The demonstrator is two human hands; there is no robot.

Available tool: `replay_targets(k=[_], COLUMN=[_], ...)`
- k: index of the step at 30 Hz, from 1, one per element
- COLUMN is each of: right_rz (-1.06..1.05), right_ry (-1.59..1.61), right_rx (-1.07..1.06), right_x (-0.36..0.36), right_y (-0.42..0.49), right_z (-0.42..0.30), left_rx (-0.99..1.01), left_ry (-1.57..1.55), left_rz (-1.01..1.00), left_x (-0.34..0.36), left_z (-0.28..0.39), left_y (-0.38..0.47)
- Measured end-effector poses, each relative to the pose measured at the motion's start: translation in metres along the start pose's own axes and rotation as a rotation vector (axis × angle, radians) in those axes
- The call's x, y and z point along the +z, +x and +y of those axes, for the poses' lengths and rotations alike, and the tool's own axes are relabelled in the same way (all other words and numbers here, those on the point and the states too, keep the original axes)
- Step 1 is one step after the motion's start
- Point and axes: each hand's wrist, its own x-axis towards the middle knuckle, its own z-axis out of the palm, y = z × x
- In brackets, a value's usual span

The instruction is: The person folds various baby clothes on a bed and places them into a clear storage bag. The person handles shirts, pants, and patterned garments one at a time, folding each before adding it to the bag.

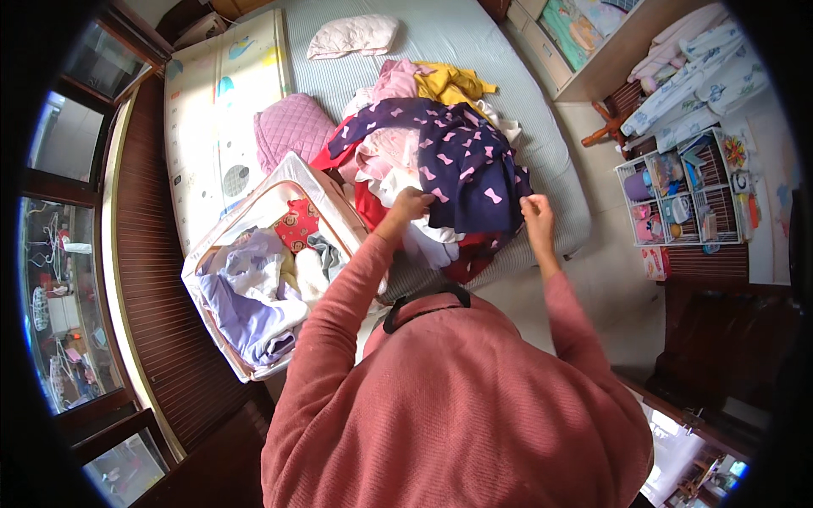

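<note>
A navy garment with pink bows [467,159] lies spread over a heap of clothes on the bed. My left hand [414,204] pinches its lower left edge, and my right hand [537,213] has closed fingers on its right edge. Around and beneath it show a yellow garment [451,81], a pink garment [399,80], a light pink printed garment [389,151] and dark red cloth [470,257]. To the left of the heap stands an open white fabric storage box [213,330] holding lavender clothes [238,311] and a red printed cloth [297,223].
The heap rests on a bed with a striped sheet [540,140]. A pink quilted bundle [293,130], a white pillow [353,35] and a folded play mat [216,114] are also there. On the right stand a white wire rack [679,241] and a brown wooden stand [606,127].
</note>
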Motion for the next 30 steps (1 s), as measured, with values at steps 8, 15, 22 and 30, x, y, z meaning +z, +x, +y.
replay_targets(k=[8, 15, 22, 30], right_rz=[-0.092, -0.274, -0.498, -0.588], right_ry=[-0.641, 0.196, 0.964, 0.398], right_rx=[-0.538, 0.102, 0.713, 0.731], right_x=[0.086, 0.039, -0.067, -0.017], right_y=[-0.044, -0.004, -0.065, -0.103], right_z=[-0.060, -0.048, -0.013, 0.096], left_rx=[0.025, 0.239, 0.303, 0.690], left_ry=[-0.083, -0.413, -0.312, 0.953], left_rz=[0.276, 0.413, 0.474, 0.738], left_x=[0.057, 0.024, -0.062, 0.010], left_z=[-0.014, 0.002, 0.033, 0.006], left_y=[-0.017, -0.034, -0.126, -0.120])
